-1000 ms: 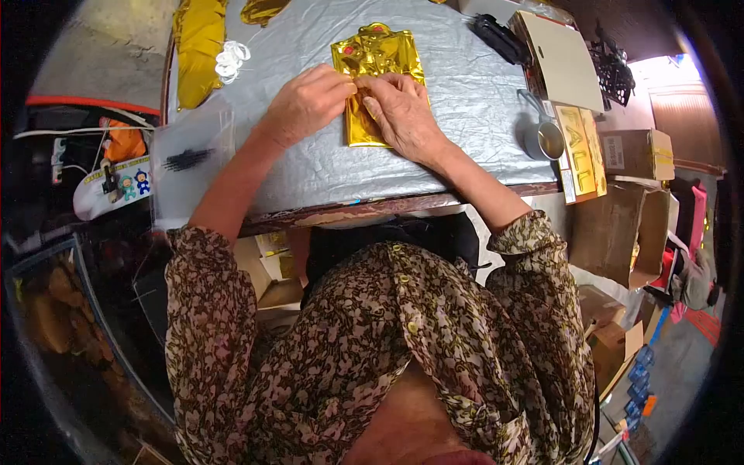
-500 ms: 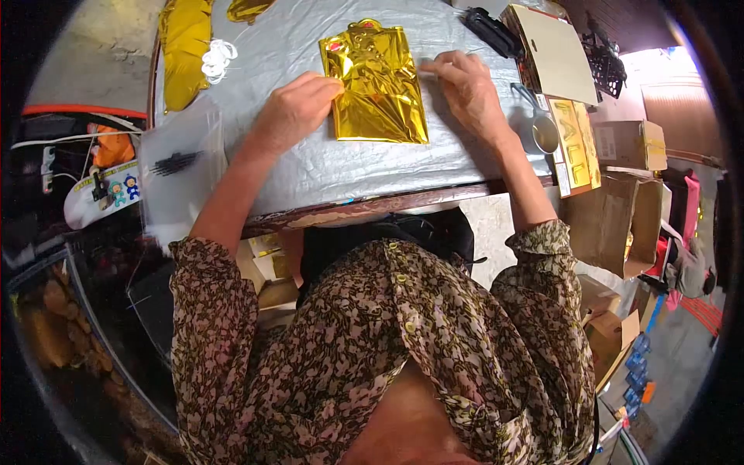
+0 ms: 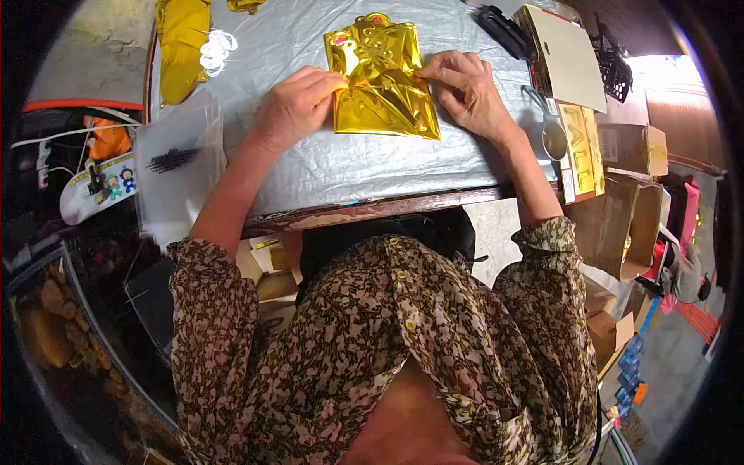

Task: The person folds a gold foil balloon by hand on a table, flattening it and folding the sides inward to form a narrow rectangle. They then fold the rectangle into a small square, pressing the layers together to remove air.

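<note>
A shiny gold foil sheet (image 3: 380, 93), folded to a rough rectangle with a rounded tab and a small red spot at its far end, lies on the silver-covered table (image 3: 341, 172). My left hand (image 3: 298, 105) pinches its left edge between thumb and fingers. At the opposite edge, my right hand (image 3: 469, 91) has its thumb and index finger closed on the foil, the other fingers curled. Creases run across the foil between both hands.
More gold foil (image 3: 182, 58) and a white string bundle (image 3: 218, 53) lie at the far left. Clear plastic bags (image 3: 178, 167) hang over the left edge. At right are a black case (image 3: 504, 32), a metal cup (image 3: 553, 141), a flat box (image 3: 564, 58) and a gold-printed packet (image 3: 580, 147).
My right hand has come in from beside the foil and now grips its right edge. The foil's near edge has tilted and its surface is creased differently.
</note>
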The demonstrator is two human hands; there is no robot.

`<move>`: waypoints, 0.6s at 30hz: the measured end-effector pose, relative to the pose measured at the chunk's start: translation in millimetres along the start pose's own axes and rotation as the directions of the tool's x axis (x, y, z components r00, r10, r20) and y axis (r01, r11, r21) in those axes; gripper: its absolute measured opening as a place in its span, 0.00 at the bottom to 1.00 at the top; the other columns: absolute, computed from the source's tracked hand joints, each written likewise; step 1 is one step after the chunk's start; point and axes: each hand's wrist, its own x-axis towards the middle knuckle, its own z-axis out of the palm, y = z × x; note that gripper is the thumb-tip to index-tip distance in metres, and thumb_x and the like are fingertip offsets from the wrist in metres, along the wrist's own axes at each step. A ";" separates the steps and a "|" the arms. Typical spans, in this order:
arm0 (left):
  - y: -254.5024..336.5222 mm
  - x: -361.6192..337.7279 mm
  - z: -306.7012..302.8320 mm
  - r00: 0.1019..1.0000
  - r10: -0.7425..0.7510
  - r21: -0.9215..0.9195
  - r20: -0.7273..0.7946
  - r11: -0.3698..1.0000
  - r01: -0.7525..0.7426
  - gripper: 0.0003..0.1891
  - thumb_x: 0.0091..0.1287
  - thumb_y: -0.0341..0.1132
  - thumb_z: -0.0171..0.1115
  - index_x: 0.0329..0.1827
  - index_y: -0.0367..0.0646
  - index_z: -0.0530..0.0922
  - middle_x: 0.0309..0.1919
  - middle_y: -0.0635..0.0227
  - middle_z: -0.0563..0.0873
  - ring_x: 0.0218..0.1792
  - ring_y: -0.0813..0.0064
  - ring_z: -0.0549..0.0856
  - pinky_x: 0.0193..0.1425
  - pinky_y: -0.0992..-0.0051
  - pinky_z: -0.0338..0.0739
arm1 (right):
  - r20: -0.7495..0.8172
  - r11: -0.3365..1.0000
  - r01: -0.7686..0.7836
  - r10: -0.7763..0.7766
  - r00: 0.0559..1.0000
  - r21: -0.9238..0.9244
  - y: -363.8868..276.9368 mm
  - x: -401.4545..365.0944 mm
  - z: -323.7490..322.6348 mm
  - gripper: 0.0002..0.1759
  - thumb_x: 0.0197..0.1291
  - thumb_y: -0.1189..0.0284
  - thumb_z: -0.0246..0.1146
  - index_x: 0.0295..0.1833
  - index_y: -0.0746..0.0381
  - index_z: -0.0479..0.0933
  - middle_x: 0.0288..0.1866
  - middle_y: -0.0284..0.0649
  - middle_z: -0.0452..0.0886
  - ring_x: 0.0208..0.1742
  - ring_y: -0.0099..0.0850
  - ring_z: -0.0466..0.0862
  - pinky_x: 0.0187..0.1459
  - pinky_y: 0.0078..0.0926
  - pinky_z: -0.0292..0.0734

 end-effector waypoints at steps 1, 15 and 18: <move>-0.6 -0.4 0.5 1.000 -0.018 -0.028 -0.016 0.999 0.017 0.12 0.63 0.22 0.70 0.49 0.41 0.85 0.44 0.64 0.92 0.48 0.63 0.91 0.53 0.68 0.87 | 0.006 1.000 0.005 -0.005 1.000 0.011 -0.7 0.3 -0.9 0.19 0.62 0.75 0.68 0.59 0.52 0.88 0.58 0.34 0.82 0.59 0.36 0.78 0.66 0.40 0.66; 9.6 -9.6 -7.3 0.994 -0.108 -0.159 -0.030 0.982 0.102 0.16 0.60 0.26 0.77 0.51 0.47 0.87 0.45 0.69 0.93 0.51 0.65 0.88 0.56 0.66 0.82 | -0.049 0.956 -0.189 0.205 0.978 0.224 -19.6 -4.1 12.3 0.09 0.67 0.76 0.69 0.50 0.58 0.88 0.49 0.32 0.84 0.55 0.34 0.76 0.66 0.36 0.61; 20.2 -8.9 -12.2 0.977 -0.211 -0.109 -0.019 0.972 0.207 0.15 0.60 0.30 0.78 0.50 0.49 0.88 0.45 0.72 0.93 0.56 0.68 0.86 0.61 0.64 0.77 | -0.042 0.942 -0.235 0.252 0.967 0.239 -27.5 -3.1 11.3 0.09 0.67 0.78 0.67 0.51 0.58 0.87 0.49 0.32 0.84 0.55 0.34 0.75 0.67 0.36 0.59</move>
